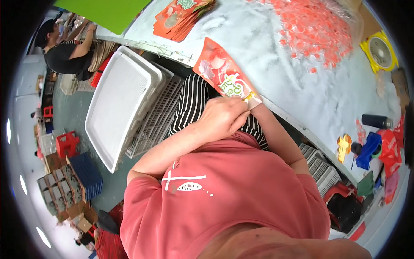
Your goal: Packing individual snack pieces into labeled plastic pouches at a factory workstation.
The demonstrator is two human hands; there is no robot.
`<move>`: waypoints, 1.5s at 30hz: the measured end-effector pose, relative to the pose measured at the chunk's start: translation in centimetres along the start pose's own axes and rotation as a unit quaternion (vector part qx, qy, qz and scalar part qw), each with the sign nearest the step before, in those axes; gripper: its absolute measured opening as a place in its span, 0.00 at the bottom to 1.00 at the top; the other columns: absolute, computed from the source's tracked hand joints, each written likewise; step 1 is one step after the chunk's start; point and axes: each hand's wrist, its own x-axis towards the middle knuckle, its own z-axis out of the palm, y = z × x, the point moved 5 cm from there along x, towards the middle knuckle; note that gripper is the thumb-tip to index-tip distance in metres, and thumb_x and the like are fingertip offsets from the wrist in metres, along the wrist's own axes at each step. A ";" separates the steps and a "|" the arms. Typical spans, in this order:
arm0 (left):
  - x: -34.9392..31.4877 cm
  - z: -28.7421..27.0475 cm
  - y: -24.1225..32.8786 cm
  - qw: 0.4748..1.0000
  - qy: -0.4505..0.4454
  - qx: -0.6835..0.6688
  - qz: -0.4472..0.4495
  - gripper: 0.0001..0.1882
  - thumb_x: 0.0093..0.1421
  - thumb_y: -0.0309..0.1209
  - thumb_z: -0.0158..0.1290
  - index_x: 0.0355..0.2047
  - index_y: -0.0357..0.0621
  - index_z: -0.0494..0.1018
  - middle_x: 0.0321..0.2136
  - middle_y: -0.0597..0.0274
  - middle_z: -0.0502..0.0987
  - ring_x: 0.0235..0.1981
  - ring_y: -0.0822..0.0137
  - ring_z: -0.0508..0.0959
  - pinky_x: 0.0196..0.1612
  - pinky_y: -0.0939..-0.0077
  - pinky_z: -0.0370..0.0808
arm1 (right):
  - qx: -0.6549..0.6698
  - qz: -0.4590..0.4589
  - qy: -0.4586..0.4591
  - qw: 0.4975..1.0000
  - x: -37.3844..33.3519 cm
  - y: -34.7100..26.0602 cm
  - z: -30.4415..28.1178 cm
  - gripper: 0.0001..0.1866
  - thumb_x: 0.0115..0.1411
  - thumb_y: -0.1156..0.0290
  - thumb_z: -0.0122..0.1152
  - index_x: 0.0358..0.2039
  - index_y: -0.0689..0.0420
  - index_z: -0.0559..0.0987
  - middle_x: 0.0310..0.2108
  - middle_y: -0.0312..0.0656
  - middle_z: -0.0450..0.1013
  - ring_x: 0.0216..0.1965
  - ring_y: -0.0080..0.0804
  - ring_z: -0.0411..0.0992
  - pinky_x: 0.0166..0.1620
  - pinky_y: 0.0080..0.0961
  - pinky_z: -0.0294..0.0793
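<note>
A flat red printed pouch [220,64] with white and green lettering lies slantwise over my lap, along the near edge of the table. My left hand [224,114] is closed, thumb and fingers pinched together at the pouch's lower end, beside a small yellow patch. From the other side my right hand [257,105] reaches under that same end and holds it; most of its fingers are hidden behind the pouch. Farther up on the table is a stack of similar red pouches [177,21]. A large heap of small clear packets with red pieces [317,32] spreads at the far right.
White trays [123,103] stand tilted at my left over a grey crate [155,116]. A yellow fan [380,52], a dark bottle [376,121] and a blue object [369,150] sit on the table's right side. A co-worker [69,54] bends over the table at far left.
</note>
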 end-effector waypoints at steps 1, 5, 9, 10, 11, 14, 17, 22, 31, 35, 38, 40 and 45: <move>0.9 -0.8 0.9 0.998 0.056 -0.005 0.041 0.13 0.51 0.34 0.60 0.37 0.43 0.76 0.36 0.54 0.77 0.40 0.54 0.79 0.40 0.58 0.75 | -0.018 -0.020 -0.100 0.995 0.4 -0.1 -4.5 0.25 0.67 0.68 0.51 0.63 0.58 0.64 0.60 0.42 0.65 0.58 0.31 0.66 0.64 0.30 0.63; 4.1 -1.4 -0.8 0.994 -0.039 0.100 0.035 0.37 0.47 0.52 0.62 0.55 0.50 0.71 0.58 0.53 0.68 0.60 0.48 0.65 0.65 0.43 0.52 | -0.746 -0.413 -0.192 0.485 -5.4 -3.3 -0.1 0.33 0.66 0.59 0.53 0.67 0.54 0.57 0.66 0.42 0.57 0.67 0.32 0.54 0.68 0.36 0.56; 4.0 1.1 -3.2 0.989 -0.100 0.090 0.052 0.36 0.49 0.53 0.60 0.54 0.45 0.71 0.49 0.53 0.74 0.52 0.51 0.72 0.58 0.51 0.65 | -0.672 0.095 -0.162 0.716 -5.8 -4.2 2.0 0.31 0.65 0.58 0.54 0.66 0.53 0.61 0.63 0.41 0.62 0.65 0.37 0.59 0.64 0.34 0.59; 3.7 2.1 -3.8 0.990 -0.124 0.066 0.031 0.35 0.50 0.52 0.59 0.53 0.42 0.72 0.45 0.53 0.76 0.47 0.51 0.75 0.53 0.55 0.70 | -0.671 0.094 -0.145 0.721 -6.7 -4.8 1.5 0.31 0.65 0.58 0.54 0.66 0.53 0.61 0.63 0.41 0.62 0.65 0.37 0.59 0.64 0.34 0.59; 3.9 2.4 -3.6 0.994 -0.069 0.041 0.077 0.29 0.52 0.49 0.59 0.47 0.40 0.73 0.36 0.56 0.79 0.36 0.55 0.78 0.41 0.61 0.75 | -0.643 0.117 -0.164 0.739 -8.0 -5.1 0.8 0.27 0.66 0.60 0.53 0.63 0.56 0.65 0.59 0.42 0.66 0.62 0.36 0.62 0.62 0.34 0.62; 2.6 4.0 -4.0 0.988 -0.149 0.012 0.046 0.20 0.55 0.42 0.62 0.42 0.43 0.75 0.30 0.56 0.79 0.31 0.55 0.79 0.38 0.60 0.74 | -0.494 0.154 -0.092 0.851 -11.0 -6.2 -2.4 0.20 0.68 0.63 0.51 0.56 0.59 0.73 0.54 0.43 0.71 0.56 0.34 0.68 0.59 0.32 0.65; 2.2 3.5 -6.0 0.990 -0.141 0.017 0.011 0.09 0.59 0.33 0.59 0.35 0.41 0.75 0.22 0.55 0.76 0.23 0.54 0.77 0.29 0.61 0.73 | -0.427 0.018 0.015 0.904 -13.0 -13.6 -3.6 0.16 0.69 0.67 0.47 0.50 0.61 0.78 0.52 0.45 0.74 0.52 0.34 0.72 0.58 0.30 0.68; 1.9 1.4 -7.6 0.998 -0.021 0.013 -0.053 0.05 0.62 0.26 0.54 0.29 0.39 0.72 0.16 0.52 0.71 0.16 0.51 0.73 0.20 0.62 0.68 | -0.793 -0.394 0.224 0.408 -8.0 -27.3 -4.4 0.25 0.62 0.61 0.59 0.60 0.52 0.72 0.61 0.44 0.66 0.63 0.41 0.62 0.63 0.36 0.62; -0.9 -1.4 -8.5 0.997 0.051 -0.018 -0.048 0.06 0.60 0.23 0.55 0.39 0.38 0.76 0.26 0.52 0.77 0.25 0.53 0.77 0.30 0.63 0.73 | -0.916 -0.286 0.138 0.245 0.5 -19.2 -6.0 0.36 0.57 0.44 0.60 0.66 0.34 0.64 0.68 0.34 0.57 0.69 0.46 0.51 0.66 0.63 0.45; -1.6 -3.2 -8.3 0.997 0.041 0.060 -0.023 0.07 0.53 0.20 0.59 0.34 0.40 0.80 0.31 0.58 0.80 0.33 0.55 0.77 0.41 0.63 0.71 | -0.933 -0.233 0.181 0.204 -5.7 -20.0 -8.1 0.35 0.58 0.45 0.59 0.66 0.35 0.64 0.68 0.34 0.55 0.70 0.46 0.49 0.66 0.64 0.44; -2.9 -3.2 -9.2 0.998 0.022 0.042 -0.039 0.08 0.51 0.19 0.60 0.32 0.41 0.81 0.31 0.59 0.80 0.33 0.56 0.77 0.39 0.64 0.73 | -0.924 -0.236 0.232 0.193 -7.4 -19.7 -5.4 0.33 0.58 0.50 0.61 0.64 0.37 0.66 0.68 0.35 0.57 0.69 0.47 0.51 0.66 0.63 0.45; -3.8 -2.8 -9.6 0.998 0.014 0.011 -0.052 0.08 0.51 0.19 0.60 0.32 0.41 0.81 0.31 0.58 0.80 0.33 0.57 0.77 0.39 0.65 0.74 | -0.916 -0.249 0.251 0.189 -7.2 -19.3 -3.9 0.31 0.58 0.54 0.63 0.63 0.40 0.69 0.67 0.37 0.58 0.68 0.47 0.54 0.66 0.61 0.47; -5.4 -2.7 -10.0 0.996 -0.017 -0.051 -0.067 0.10 0.52 0.18 0.58 0.35 0.40 0.80 0.34 0.55 0.81 0.35 0.55 0.80 0.39 0.67 0.78 | -0.820 -0.378 0.183 0.389 -1.2 -16.8 -1.6 0.21 0.60 0.66 0.61 0.54 0.54 0.76 0.64 0.47 0.61 0.63 0.50 0.61 0.67 0.45 0.55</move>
